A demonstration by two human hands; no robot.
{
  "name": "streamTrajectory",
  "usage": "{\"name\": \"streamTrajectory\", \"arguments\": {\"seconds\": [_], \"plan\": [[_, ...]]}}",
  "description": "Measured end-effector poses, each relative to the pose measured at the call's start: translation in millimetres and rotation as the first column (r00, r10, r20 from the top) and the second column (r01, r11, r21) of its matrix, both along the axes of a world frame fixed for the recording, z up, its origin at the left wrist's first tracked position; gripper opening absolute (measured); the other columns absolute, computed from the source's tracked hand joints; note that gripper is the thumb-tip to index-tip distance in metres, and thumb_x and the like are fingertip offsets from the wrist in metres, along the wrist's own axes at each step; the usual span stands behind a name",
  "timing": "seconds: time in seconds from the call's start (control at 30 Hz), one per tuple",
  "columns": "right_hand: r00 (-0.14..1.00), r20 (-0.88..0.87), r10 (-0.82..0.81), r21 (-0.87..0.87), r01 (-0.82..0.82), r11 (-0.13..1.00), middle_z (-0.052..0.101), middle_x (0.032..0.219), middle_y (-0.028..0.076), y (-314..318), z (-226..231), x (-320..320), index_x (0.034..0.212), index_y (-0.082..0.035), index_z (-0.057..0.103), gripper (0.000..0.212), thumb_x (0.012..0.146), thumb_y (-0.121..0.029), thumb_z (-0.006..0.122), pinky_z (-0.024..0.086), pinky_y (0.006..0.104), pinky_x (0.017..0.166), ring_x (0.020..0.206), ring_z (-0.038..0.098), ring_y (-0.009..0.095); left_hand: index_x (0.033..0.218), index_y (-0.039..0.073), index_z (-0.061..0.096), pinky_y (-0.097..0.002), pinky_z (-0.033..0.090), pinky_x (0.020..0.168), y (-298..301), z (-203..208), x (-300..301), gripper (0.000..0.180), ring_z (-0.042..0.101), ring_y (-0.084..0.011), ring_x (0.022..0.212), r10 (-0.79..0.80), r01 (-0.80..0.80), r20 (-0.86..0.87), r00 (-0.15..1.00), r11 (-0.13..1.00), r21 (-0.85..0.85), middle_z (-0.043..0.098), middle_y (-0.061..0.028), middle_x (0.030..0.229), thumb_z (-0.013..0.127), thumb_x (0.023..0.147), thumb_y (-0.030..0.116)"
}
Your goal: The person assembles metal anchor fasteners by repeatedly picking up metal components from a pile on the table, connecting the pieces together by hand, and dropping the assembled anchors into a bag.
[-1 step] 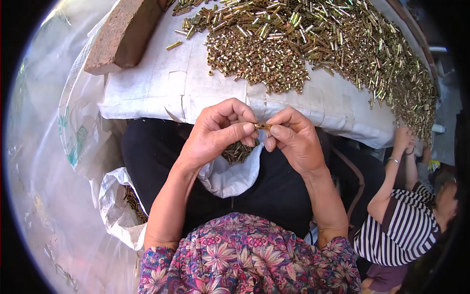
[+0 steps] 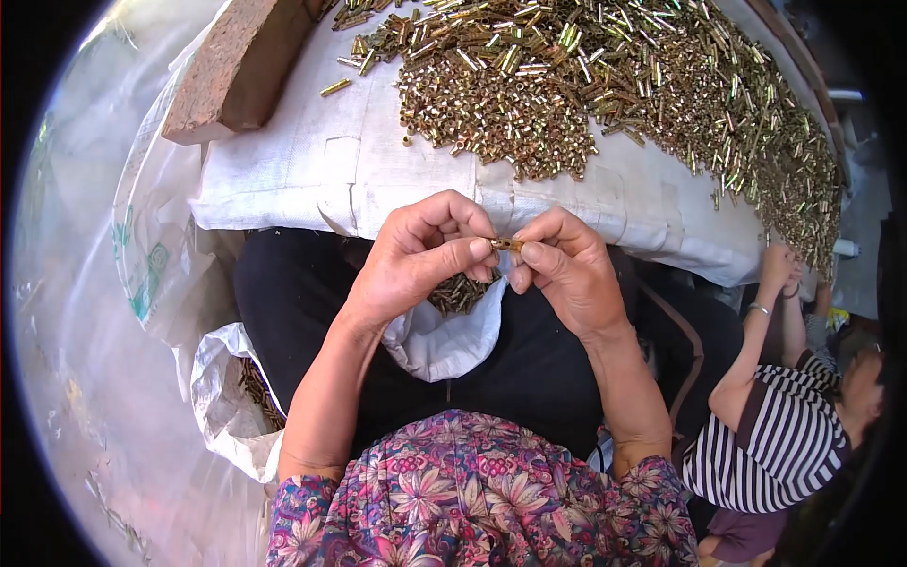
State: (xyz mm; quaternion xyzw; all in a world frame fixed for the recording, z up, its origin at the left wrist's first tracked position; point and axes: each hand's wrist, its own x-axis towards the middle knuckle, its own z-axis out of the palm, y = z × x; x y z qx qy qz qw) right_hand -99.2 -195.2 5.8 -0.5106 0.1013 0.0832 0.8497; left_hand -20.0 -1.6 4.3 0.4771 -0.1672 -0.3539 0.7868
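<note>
My left hand (image 2: 425, 248) and my right hand (image 2: 573, 269) meet above my lap, each with thumb and fingers pinched together. Between their fingertips they hold a small brass-coloured metal tube (image 2: 507, 244), lying crosswise; its ends are hidden by the fingers. Just below the hands, a white sack (image 2: 444, 345) stands open between my legs, with a heap of similar metal tubes (image 2: 460, 295) inside. Beyond my hands, short metal rings (image 2: 501, 118) and longer tubes (image 2: 746, 123) are piled on a white cloth-covered table (image 2: 283, 184).
A brick-like block (image 2: 231, 80) rests at the table's far left. Another white bag (image 2: 222, 402) with metal pieces stands by my left leg, beside clear plastic sheeting (image 2: 85, 312). On the right, a person in a striped shirt (image 2: 789, 430) reaches to the pile's edge.
</note>
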Motion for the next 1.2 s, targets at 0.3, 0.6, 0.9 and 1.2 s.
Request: {"name": "streamTrajectory", "arguments": {"seconds": [0.3, 0.6, 0.9, 1.2], "plan": [[0.996, 0.091, 0.005, -0.253, 0.019, 0.967, 0.063, 0.081, -0.001, -3.8, -3.4, -7.2, 0.095, -0.004, 0.064, 0.006, 0.089, -0.005, 0.063, 0.046, 0.0212, 0.066, 0.071, 0.059, 0.006, 0.091, 0.001, 0.061, -0.0195, 0.049, 0.064, -0.3, 7.5, -4.6, 0.006, 0.06, -0.0053, 0.068, 0.002, -0.063, 0.235, 0.972, 0.965, 0.253, 0.063, 0.0002, 0.074, 0.064, 0.089, 0.005], [0.992, 0.115, 0.056, -0.251, -0.026, 0.968, 0.061, 0.075, 0.007, -13.9, -7.4, -8.4, 0.093, 0.0, 0.06, 0.008, 0.092, -0.007, 0.062, 0.049, 0.026, 0.062, 0.065, 0.057, 0.012, 0.091, 0.002, 0.06, -0.0185, 0.045, 0.059, -2.9, 7.3, -5.8, 0.005, 0.056, -0.0038, 0.065, -0.048, -0.042, 0.33, 0.943, 0.965, 0.258, 0.061, 0.0019, 0.074, 0.064, 0.089, 0.005], [0.964, 0.01, 0.265, 0.131, -0.264, 0.956, 0.062, 0.075, 0.009, -17.4, -12.7, -15.9, 0.087, 0.001, 0.058, 0.013, 0.087, -0.009, 0.067, 0.047, 0.0273, 0.056, 0.061, 0.057, 0.014, 0.093, 0.003, 0.059, -0.0229, 0.047, 0.062, 0.5, -1.0, -13.6, 0.012, 0.055, -0.0072, 0.067, -0.329, 0.329, -0.067, 0.942, 0.944, -0.011, 0.058, 0.0008, 0.077, 0.068, 0.088, 0.009], [0.883, 0.179, 0.434, -0.577, -0.263, 0.773, 0.068, 0.087, 0.004, -31.0, -0.5, -1.1, 0.094, 0.0, 0.068, 0.014, 0.087, -0.011, 0.07, 0.049, 0.025, 0.072, 0.079, 0.062, 0.011, 0.095, 0.002, 0.06, -0.0231, 0.045, 0.061, 15.6, -7.1, -7.0, 0.015, 0.054, -0.0065, 0.068, -0.405, 0.41, -0.072, 0.912, 0.907, 0.091, 0.058, 0.0019, 0.077, 0.069, 0.088, 0.011]]}}
